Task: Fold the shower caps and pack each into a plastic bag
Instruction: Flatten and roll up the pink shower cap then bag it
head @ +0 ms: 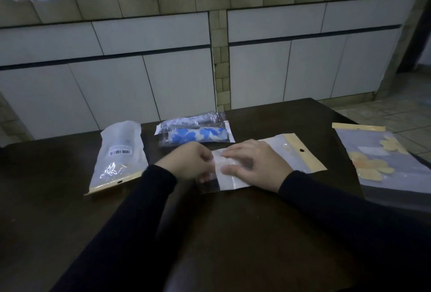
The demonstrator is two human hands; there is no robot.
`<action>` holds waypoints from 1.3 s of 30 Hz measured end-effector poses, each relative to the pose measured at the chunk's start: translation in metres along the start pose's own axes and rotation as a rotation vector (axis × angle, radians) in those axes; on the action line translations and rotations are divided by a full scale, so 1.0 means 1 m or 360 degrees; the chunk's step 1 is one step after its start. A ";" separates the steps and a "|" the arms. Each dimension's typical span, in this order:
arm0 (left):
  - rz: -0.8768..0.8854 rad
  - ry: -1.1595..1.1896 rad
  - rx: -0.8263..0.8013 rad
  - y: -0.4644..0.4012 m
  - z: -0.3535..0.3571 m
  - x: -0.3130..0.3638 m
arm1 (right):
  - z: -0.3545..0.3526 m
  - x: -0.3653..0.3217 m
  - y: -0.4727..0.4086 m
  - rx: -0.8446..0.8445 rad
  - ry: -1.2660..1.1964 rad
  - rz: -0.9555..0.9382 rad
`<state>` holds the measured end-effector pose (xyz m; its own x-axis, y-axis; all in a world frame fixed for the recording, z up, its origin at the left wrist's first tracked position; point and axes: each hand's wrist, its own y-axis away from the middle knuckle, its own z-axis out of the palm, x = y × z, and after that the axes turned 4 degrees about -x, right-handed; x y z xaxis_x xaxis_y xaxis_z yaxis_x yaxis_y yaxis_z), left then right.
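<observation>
On the dark desk [256, 233], we hold a folded pale shower cap [227, 167] at the mouth of a clear plastic bag [275, 152]. The left hand [186, 163] forms a grip pinching the cap's near end, fingers curled; the right hand [251, 166] lies spread flat, pressing cap and bag down. To do this well, we judge the fold should stay compressed while sliding in. Two packed caps [196, 134] lie just beyond the left grip.
</observation>
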<state>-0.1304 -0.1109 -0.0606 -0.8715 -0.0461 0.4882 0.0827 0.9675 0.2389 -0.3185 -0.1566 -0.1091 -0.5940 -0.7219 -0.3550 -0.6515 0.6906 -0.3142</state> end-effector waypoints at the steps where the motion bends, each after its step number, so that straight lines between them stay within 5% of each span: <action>1: -0.0005 0.0056 0.0035 -0.005 0.006 0.001 | 0.000 -0.001 0.001 0.0004 0.0036 -0.0022; 9: -0.0123 0.0760 0.0440 -0.015 0.018 -0.019 | -0.011 0.001 0.015 -0.0018 0.0458 0.0216; 16: 0.0025 0.0905 0.0132 -0.023 0.023 -0.015 | -0.009 0.000 0.018 0.0027 0.0468 0.0328; 21: 0.0053 0.0351 0.0754 -0.006 0.030 -0.013 | -0.016 0.008 0.015 0.0039 0.0528 0.0581; 26: -0.0198 -0.0349 0.0503 -0.002 0.050 -0.006 | -0.025 0.024 0.001 -0.0004 0.0535 0.0792; 39: -0.0211 -0.0337 0.0500 -0.003 0.057 -0.010 | -0.028 0.079 -0.053 -0.0017 0.0399 0.0722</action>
<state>-0.1493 -0.0995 -0.1137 -0.9478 -0.1550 0.2787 -0.1603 0.9871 0.0038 -0.3446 -0.2516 -0.0961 -0.9118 -0.3392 -0.2313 -0.3059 0.9371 -0.1682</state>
